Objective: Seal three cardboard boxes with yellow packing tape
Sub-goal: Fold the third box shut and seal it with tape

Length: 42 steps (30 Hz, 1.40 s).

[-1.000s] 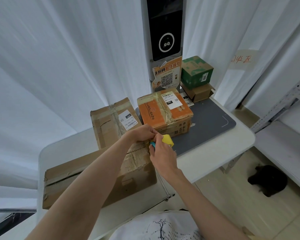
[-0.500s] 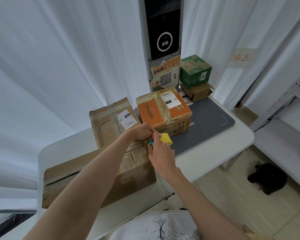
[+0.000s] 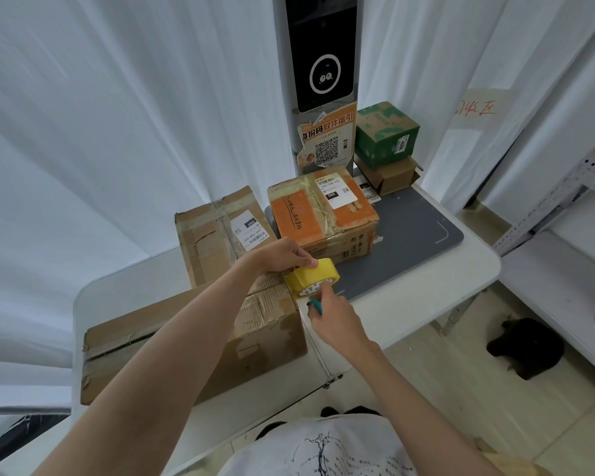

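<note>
Our left hand (image 3: 282, 257) grips the yellow tape roll (image 3: 312, 278) at the long box's (image 3: 200, 341) end; our right hand (image 3: 334, 316) pinches a teal tool (image 3: 316, 306) (partly hidden).

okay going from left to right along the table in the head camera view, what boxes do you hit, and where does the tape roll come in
long brown box → upright brown box with white label → yellow tape roll, gripped by the left hand → orange-topped box → green box stacked on a small brown box.
</note>
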Motion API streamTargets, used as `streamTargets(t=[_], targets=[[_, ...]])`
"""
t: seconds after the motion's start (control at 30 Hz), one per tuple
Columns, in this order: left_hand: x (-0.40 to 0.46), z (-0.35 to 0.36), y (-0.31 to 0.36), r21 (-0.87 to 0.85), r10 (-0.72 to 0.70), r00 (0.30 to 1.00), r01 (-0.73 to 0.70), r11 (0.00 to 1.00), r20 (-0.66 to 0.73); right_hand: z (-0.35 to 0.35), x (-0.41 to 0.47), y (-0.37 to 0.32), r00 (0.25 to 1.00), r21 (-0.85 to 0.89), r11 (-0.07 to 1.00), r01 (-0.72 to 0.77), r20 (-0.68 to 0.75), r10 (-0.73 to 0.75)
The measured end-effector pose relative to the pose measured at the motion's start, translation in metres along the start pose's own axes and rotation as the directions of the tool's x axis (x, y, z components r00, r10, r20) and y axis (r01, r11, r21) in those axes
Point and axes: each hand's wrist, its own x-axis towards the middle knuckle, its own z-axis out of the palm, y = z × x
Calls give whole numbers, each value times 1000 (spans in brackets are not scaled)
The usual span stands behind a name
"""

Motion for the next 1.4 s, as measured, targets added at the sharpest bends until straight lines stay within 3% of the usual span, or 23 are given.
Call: streamTargets(t=[0.07,0.13,0.27,0.33,0.5,0.63,0.83,1.0,1.4], targets=[[-1,0,1,-7,-10,1000,10,1000,-1,-3,3,6,986,401,900,-167,57,158],[-3,-1,2,-10,-10,1000,10,1000,3,-3,6,7,947,689,658,-303,143,287],[-5,-1,3,-2,7,1000,-7,1000,-9,0,17,-1,915,905,287,-315,209,345],[-7,-1,3,19,37,999,-36,999,-22,0,24,-6,917,944,179,-277,204,343],[-16,-2,-2,182,86,996,-81,980,-22,11,27,-10,921,973,48,-227,198,336],[-28,-9,-11,332,-13,998,-8,943,61,18,28,-11,912,978,-15,-207,198,360],[-31,-5,-13,230,-139,990,136,964,-5,23,32,-7,881,974,-101,-202,226,415],[-30,-2,-10,254,-179,984,179,950,-26,15,34,16,853,986,-100,-136,168,495],[-34,27,-6,356,-113,930,243,902,-349,1,21,12,928,963,-259,-76,163,335]])
